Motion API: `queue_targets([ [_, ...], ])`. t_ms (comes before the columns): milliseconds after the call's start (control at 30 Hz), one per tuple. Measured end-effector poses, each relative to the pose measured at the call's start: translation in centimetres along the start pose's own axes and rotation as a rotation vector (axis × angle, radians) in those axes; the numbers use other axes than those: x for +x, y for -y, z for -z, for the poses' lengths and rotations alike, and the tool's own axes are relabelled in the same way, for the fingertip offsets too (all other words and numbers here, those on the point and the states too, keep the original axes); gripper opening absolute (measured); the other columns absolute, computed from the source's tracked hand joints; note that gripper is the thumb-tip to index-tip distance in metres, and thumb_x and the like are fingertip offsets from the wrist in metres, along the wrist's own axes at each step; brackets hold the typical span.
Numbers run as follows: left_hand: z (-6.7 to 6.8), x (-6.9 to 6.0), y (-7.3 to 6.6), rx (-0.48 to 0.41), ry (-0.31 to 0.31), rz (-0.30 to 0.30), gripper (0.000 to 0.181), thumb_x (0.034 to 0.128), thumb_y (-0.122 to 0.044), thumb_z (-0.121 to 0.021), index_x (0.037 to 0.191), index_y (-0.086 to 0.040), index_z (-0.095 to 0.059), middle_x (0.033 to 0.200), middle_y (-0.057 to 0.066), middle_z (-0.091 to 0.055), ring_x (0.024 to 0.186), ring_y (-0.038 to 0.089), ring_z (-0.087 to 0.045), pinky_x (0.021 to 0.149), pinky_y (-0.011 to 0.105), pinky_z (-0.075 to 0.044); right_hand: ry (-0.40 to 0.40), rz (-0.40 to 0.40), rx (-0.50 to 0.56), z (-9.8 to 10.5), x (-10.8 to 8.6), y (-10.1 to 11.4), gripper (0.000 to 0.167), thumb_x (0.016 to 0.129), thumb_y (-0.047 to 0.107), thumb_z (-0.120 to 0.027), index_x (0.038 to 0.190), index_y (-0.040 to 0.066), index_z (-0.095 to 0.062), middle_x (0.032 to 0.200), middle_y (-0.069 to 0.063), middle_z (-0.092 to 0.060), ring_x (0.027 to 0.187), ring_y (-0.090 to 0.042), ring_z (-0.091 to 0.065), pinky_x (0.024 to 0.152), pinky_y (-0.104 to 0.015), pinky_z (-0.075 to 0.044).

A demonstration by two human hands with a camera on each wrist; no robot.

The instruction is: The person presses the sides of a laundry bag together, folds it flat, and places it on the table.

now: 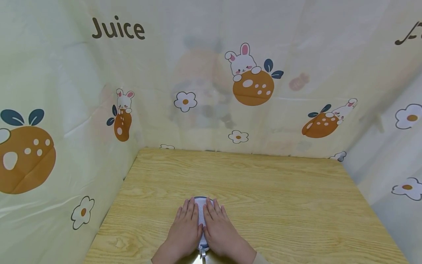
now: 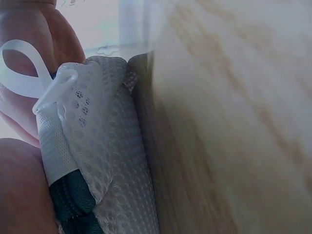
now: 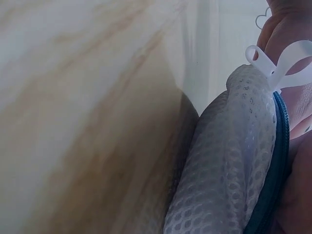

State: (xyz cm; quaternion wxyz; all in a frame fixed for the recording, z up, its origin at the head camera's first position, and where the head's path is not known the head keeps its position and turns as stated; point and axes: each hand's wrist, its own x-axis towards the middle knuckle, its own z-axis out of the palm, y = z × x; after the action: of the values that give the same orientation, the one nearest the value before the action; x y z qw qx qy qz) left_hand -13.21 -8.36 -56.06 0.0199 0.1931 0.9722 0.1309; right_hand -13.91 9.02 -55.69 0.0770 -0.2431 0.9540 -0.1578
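A white mesh zip bag (image 1: 201, 209) lies on the table between and beneath both hands. Its dark teal zipper (image 3: 280, 146) runs along the edge, and a white loop-shaped zipper pull (image 2: 22, 73) sticks out at the near end. My left hand (image 1: 185, 229) rests flat on the bag's left side, fingers straight and pointing away. On its right side lies my right hand (image 1: 220, 231), likewise with straight fingers. The thumbs come close together over the middle. Both hands cover much of the bag; what is inside it cannot be seen.
The wood-grain table (image 1: 280, 201) extends beyond and to both sides of the hands. A cream curtain (image 1: 158, 73) printed with rabbits, oranges and flowers hangs along the back and both sides.
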Motion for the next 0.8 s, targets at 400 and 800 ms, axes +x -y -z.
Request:
queue_targets([
  [400, -0.23, 0.14, 0.03, 0.05, 0.001, -0.006, 0.067, 0.1115, -0.036, -0.048, 0.161, 0.008, -0.04, 0.175, 0.028, -0.026, 0.164, 0.046, -0.026, 0.13, 0.062, -0.032, -0.003, 0.006, 0.007, -0.05, -0.06, 0.1, 0.062, 0.115, 0.03, -0.041, 0.166, -0.003, -0.032, 0.18, -0.02, -0.014, 0.167, -0.045, -0.012, 0.132, -0.067, -0.02],
  [800, -0.02, 0.1, -0.15, 0.052, 0.005, 0.001, 0.066, 0.1113, -0.035, -0.047, 0.161, 0.008, -0.04, 0.176, 0.027, -0.025, 0.165, 0.045, -0.025, 0.131, 0.061, -0.031, 0.023, -0.017, 0.003, -0.19, 0.07, 0.14, 0.063, 0.115, 0.032, -0.038, 0.167, -0.001, -0.03, 0.181, -0.018, -0.009, 0.169, -0.042, -0.007, 0.134, -0.064, -0.016],
])
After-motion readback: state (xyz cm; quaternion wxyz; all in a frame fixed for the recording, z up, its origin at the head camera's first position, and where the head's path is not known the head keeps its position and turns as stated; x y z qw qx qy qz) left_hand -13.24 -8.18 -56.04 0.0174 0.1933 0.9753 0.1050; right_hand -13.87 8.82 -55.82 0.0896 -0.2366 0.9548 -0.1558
